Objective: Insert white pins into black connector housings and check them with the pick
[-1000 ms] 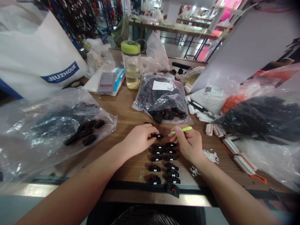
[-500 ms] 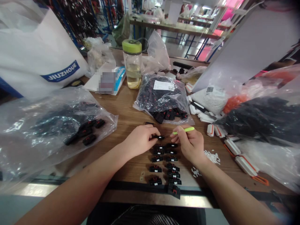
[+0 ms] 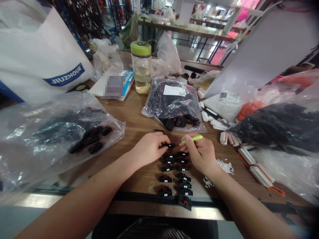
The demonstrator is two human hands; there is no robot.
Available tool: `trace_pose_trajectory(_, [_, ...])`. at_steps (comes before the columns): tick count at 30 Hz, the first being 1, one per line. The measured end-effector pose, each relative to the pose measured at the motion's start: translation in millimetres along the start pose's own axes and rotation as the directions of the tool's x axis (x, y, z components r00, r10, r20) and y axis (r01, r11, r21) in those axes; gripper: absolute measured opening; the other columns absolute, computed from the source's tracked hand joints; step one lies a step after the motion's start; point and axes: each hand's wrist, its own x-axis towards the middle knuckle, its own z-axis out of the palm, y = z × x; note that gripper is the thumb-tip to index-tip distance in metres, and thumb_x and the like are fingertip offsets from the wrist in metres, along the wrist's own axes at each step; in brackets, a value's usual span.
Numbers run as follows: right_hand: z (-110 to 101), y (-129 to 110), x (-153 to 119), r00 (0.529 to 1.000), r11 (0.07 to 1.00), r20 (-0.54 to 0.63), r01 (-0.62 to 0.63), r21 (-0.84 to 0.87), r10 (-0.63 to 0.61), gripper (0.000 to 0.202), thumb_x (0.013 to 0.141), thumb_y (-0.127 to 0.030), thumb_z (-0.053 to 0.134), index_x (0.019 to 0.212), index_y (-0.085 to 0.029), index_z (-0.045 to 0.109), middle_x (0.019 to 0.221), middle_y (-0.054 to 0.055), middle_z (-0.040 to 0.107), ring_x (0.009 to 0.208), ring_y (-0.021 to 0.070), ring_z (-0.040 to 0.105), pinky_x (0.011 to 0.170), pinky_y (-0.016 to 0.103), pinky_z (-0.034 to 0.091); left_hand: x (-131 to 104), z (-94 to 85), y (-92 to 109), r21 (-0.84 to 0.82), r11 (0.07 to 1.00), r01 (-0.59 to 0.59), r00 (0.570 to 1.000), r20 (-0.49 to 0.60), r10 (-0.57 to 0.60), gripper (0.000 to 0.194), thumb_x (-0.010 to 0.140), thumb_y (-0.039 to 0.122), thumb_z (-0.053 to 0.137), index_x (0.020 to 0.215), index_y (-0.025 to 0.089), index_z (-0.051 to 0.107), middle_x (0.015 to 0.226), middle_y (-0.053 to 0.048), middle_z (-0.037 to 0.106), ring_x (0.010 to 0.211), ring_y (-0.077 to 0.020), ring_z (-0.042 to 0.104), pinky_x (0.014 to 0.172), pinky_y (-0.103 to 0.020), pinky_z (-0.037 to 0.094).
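My left hand [image 3: 151, 146] is closed on a small black connector housing [image 3: 170, 145], whose white-dotted end points to the right. In my right hand [image 3: 201, 152] is a tool with a yellow-green handle [image 3: 195, 138]. Its tip is hard to make out, close to the held connector. Below my hands, several black connectors [image 3: 165, 179] with paired white dots lie in two columns on the wooden table. One more connector with a red clip [image 3: 185, 201] sits at the front edge. Small white plugs [image 3: 225, 166] are scattered beside my right wrist.
A clear bag of black connectors [image 3: 171, 99] lies ahead of my hands. Another plastic bag [image 3: 59, 132] spreads over the left side. A green-lidded bottle [image 3: 141, 69] stands behind. White and orange strips [image 3: 261, 176] and a bag of white pieces [image 3: 224, 103] are at right.
My right hand has shifted slightly left with the tool, toward the connector. My left hand stays in place on the connector.
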Motion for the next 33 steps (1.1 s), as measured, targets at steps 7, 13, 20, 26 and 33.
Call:
trace_pose_trajectory(7, [-0.8,-2.3,-4.3,0.999,1.000,-0.048,0.012,0.027,-0.011,0.027,0.099,-0.038,0.052,0.086,-0.018,0.066,0.071,0.001,0.071,0.055,0.0122,0.068,0.053,0.023,0.055,0.3,0.6,-2.1,-0.028,0.999,-0.020,1.000,-0.003,0.020,0.013,0.081,0.009,0.066,0.086,0.020,0.071,0.081,0.002,0.062,0.067,-0.0116,0.059,0.066,-0.025,0.046])
trace_pose_trajectory(13, [0.8,-2.3,-3.4,0.997,0.994,-0.072,-0.020,0.105,0.028,0.027,0.098,-0.038,0.053,0.086,-0.018,0.066,0.072,0.002,0.071,0.055,0.0119,0.068,0.053,0.023,0.055,0.0,-0.1,-0.6,-0.037,0.999,-0.007,1.000,-0.002,0.007,0.013,0.079,0.008,0.067,0.084,0.020,0.070,0.078,0.003,0.060,0.065,-0.0106,0.058,0.065,-0.025,0.044])
trace_pose_trajectory(20, [1.9,0.4,-3.1,0.998,0.996,-0.054,-0.021,0.089,0.026,0.029,0.099,-0.038,0.052,0.086,-0.017,0.066,0.071,0.003,0.071,0.054,0.0123,0.068,0.052,0.023,0.055,0.0,1.4,-3.5,-0.036,0.999,-0.011,1.000,0.000,0.011,0.012,0.081,0.010,0.067,0.086,0.020,0.070,0.080,0.002,0.061,0.066,-0.0111,0.058,0.065,-0.025,0.045])
trace_pose_trajectory(26, [3.2,-2.5,-2.6,0.999,0.998,-0.042,-0.020,0.055,0.022,0.030,0.099,-0.039,0.051,0.085,-0.017,0.066,0.069,0.002,0.071,0.053,0.0120,0.068,0.051,0.023,0.055,0.2,-0.7,-0.4,-0.021,1.000,0.000,1.000,0.015,0.001,0.012,0.080,0.009,0.066,0.085,0.019,0.070,0.080,0.002,0.061,0.066,-0.0117,0.059,0.065,-0.026,0.046])
trace_pose_trajectory(33, [2.7,-1.8,-2.2,0.999,0.999,-0.018,-0.028,0.033,0.028,0.030,0.099,-0.040,0.051,0.086,-0.018,0.065,0.071,0.002,0.071,0.054,0.0126,0.068,0.053,0.024,0.055,0.3,-1.6,-0.1,-0.018,1.000,0.000,1.000,0.021,0.001,0.012,0.081,0.010,0.065,0.087,0.019,0.070,0.081,0.001,0.062,0.066,-0.0122,0.059,0.065,-0.026,0.047])
